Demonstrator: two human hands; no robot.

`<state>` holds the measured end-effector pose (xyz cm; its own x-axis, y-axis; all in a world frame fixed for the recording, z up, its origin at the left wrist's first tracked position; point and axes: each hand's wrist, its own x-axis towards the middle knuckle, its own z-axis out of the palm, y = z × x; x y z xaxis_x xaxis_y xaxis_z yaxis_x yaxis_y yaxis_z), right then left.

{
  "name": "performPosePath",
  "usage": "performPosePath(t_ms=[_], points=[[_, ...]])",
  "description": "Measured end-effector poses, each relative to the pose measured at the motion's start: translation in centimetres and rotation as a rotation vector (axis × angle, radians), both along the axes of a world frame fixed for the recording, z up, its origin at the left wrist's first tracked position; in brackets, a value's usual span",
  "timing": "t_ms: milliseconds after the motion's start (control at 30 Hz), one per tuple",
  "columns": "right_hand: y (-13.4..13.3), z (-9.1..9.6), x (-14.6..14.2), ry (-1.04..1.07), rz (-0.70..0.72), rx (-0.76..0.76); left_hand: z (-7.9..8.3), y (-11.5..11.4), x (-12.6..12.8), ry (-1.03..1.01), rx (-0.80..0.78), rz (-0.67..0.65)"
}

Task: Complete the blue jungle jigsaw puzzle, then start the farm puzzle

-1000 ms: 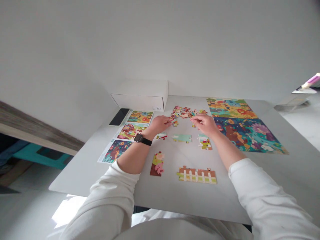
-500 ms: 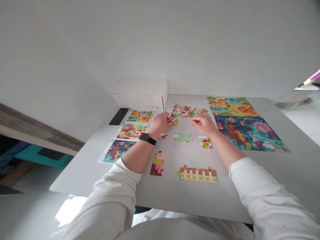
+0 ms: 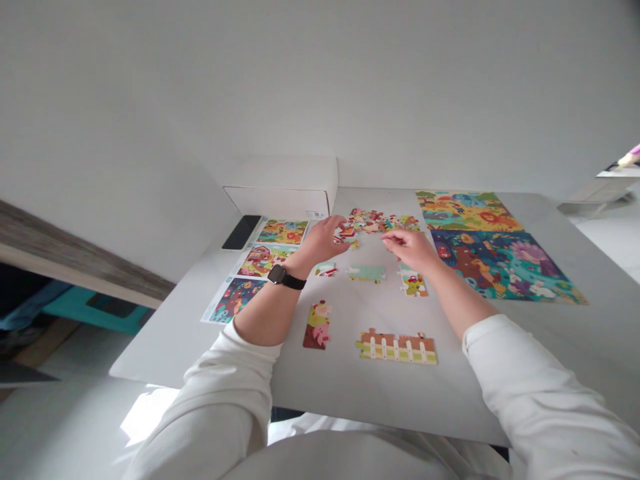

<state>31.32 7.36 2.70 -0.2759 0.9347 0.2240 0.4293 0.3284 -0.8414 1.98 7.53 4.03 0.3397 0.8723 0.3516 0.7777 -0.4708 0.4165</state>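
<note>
Puzzle pieces [image 3: 376, 222] lie heaped at the far middle of the table [image 3: 345, 393], just beyond both hands. From the head view, the left hand [image 3: 323, 241] pinches a red-and-white piece [image 3: 345, 233] between thumb and fingers. The right hand [image 3: 410, 245] curls half closed at the heap's edge; it may hold a piece, but its fingers hide that. A white box [image 3: 283, 190] stands behind.

plain white wall [image 3: 320, 80] behind grey table [image 3: 350, 393]; wooden ledge [image 3: 75, 263] left; pale floor [image 3: 60, 420], daylight patch.
</note>
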Motion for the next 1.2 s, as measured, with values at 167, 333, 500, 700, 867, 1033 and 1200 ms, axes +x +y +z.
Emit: performPosePath(t_ms=[167, 333, 500, 700, 867, 1033, 1200], points=[[-1.4, 2.0, -1.0, 0.237, 0.111, -0.326, 4.2, -3.3, 2.3, -0.055, 0.112, -0.09], [-3.9, 4.5, -2.2, 0.373, 0.21, -0.42, 6.7, -6.4, 4.3, -0.048, 0.192, -0.126], [-5.2, 4.7, -2.8, 0.459, 0.154, -0.436, 6.9, -7.8, 5.1, -0.089, 0.21, -0.142], [-5.3, 4.0, -2.9, 0.433, 0.079, -0.399, 4.8, -9.2, 4.4, -0.451, 0.064, -0.14], [-5.3, 3.1, -3.4, 0.377, 0.048, -0.281, 2.1, -9.1, 3.5, -0.675, -0.262, -0.059], [-4.9, 2.1, -4.0, 0.315, 0.05, -0.192, 0.6, -8.0, 2.6, -0.63, -0.292, 0.007], [-4.4, 1.8, -4.3, 0.206, 0.062, -0.092, -0.2, -7.4, 2.2, -0.727, -0.335, -0.04]])
